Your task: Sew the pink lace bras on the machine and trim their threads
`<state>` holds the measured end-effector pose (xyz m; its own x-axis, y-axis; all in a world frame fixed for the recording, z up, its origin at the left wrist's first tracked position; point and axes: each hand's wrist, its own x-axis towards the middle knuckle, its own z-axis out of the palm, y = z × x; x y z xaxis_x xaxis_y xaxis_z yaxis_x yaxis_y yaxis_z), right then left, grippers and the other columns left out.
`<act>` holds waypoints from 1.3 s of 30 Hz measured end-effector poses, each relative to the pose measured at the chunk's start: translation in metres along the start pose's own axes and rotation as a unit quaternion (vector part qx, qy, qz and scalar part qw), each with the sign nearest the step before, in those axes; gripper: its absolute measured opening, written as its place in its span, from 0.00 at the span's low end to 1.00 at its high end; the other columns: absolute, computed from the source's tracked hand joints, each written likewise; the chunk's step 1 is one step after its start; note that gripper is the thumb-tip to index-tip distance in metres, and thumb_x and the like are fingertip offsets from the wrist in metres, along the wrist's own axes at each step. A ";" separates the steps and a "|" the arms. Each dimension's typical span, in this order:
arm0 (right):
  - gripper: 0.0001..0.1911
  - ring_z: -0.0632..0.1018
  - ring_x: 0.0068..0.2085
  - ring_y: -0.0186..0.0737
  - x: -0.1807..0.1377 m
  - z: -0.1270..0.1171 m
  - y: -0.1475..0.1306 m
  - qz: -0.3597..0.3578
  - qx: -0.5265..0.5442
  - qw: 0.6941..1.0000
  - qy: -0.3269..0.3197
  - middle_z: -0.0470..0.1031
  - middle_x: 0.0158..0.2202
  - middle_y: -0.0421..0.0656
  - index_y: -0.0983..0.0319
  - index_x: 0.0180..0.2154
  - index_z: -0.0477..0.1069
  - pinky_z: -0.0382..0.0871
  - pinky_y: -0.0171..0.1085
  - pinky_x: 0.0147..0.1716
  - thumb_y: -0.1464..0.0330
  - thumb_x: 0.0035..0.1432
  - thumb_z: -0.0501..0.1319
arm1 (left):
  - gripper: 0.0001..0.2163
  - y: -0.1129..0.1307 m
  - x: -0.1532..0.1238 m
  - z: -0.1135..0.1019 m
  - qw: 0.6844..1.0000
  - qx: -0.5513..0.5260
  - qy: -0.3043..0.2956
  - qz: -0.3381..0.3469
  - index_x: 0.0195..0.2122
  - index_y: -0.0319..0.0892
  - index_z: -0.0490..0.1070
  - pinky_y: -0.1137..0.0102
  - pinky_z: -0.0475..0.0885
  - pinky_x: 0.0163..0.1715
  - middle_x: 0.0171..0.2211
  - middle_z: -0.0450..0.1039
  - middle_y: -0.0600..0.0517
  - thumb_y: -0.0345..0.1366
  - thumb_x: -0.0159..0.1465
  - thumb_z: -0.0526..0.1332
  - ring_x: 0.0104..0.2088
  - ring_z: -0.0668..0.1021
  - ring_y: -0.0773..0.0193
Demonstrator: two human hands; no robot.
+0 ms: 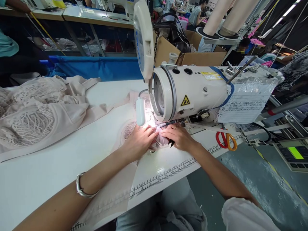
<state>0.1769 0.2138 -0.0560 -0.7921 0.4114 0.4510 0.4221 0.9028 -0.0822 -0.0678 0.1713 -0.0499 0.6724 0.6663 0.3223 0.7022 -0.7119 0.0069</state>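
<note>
A beige-pink lace garment (130, 130) lies under the head of a white sewing machine (192, 93), lit brightly around the needle area. My left hand (141, 141) has its fingers bent and pressed together on the lace, just left of the needle area. Close by on the right, my right hand (178, 136) pinches the edge of the same fabric. A small black pointed tool (171, 142) sticks out from under the right palm; its kind is mostly hidden. Glare and fingers cover the exact stitching spot.
A pile of beige lace garments (43, 112) spreads over the table's left side. Red-and-orange-handled scissors (226, 140) hang at the right. A ruler strip (166, 175) runs along the front edge. Behind stand a cardboard box (202, 58) and a blue cloth bin (96, 68). Other people sit farther back.
</note>
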 end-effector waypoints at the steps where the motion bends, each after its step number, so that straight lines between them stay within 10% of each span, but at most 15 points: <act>1: 0.19 0.77 0.47 0.44 0.000 0.000 0.000 0.006 0.002 1.000 -0.007 0.82 0.47 0.45 0.61 0.47 0.76 0.75 0.42 0.43 0.81 0.63 0.53 | 0.12 0.001 0.001 0.000 1.000 0.006 0.006 -0.008 0.52 0.37 0.71 0.51 0.63 0.52 0.53 0.75 0.41 0.33 0.71 0.54 0.53 0.74 0.47; 10: 0.22 0.76 0.50 0.45 0.000 0.001 0.001 0.022 0.032 0.999 -0.016 0.80 0.51 0.48 0.62 0.53 0.74 0.75 0.45 0.45 0.80 0.65 0.50 | 0.14 0.010 0.001 0.005 0.994 0.002 -0.034 0.105 0.52 0.35 0.73 0.61 0.70 0.46 0.49 0.76 0.42 0.25 0.70 0.52 0.48 0.75 0.54; 15: 0.08 0.77 0.42 0.44 0.000 -0.001 0.001 -0.002 0.032 0.999 0.043 0.83 0.42 0.46 0.62 0.41 0.76 0.73 0.41 0.39 0.76 0.64 0.59 | 0.14 0.010 0.001 0.002 0.997 -0.004 -0.034 0.067 0.53 0.38 0.73 0.59 0.71 0.43 0.48 0.76 0.42 0.29 0.70 0.53 0.46 0.76 0.52; 22: 0.24 0.77 0.46 0.45 0.001 -0.001 0.001 0.016 0.031 0.999 0.011 0.81 0.49 0.46 0.63 0.48 0.75 0.75 0.42 0.41 0.85 0.55 0.51 | 0.18 0.006 0.001 0.008 0.997 -0.014 -0.021 0.069 0.58 0.35 0.69 0.55 0.67 0.52 0.51 0.76 0.40 0.23 0.68 0.52 0.52 0.75 0.51; 39: 0.26 0.78 0.49 0.44 -0.001 0.002 0.004 0.018 0.025 0.999 0.013 0.80 0.49 0.47 0.62 0.48 0.74 0.76 0.44 0.46 0.85 0.56 0.48 | 0.22 -0.017 0.001 0.013 0.997 -0.071 -0.003 -0.004 0.59 0.39 0.68 0.49 0.65 0.58 0.56 0.73 0.41 0.21 0.68 0.47 0.55 0.75 0.52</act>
<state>0.1783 0.2172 -0.0588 -0.7640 0.4416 0.4704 0.4281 0.8924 -0.1424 -0.0763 0.1868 -0.0620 0.6688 0.6729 0.3161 0.6676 -0.7307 0.1427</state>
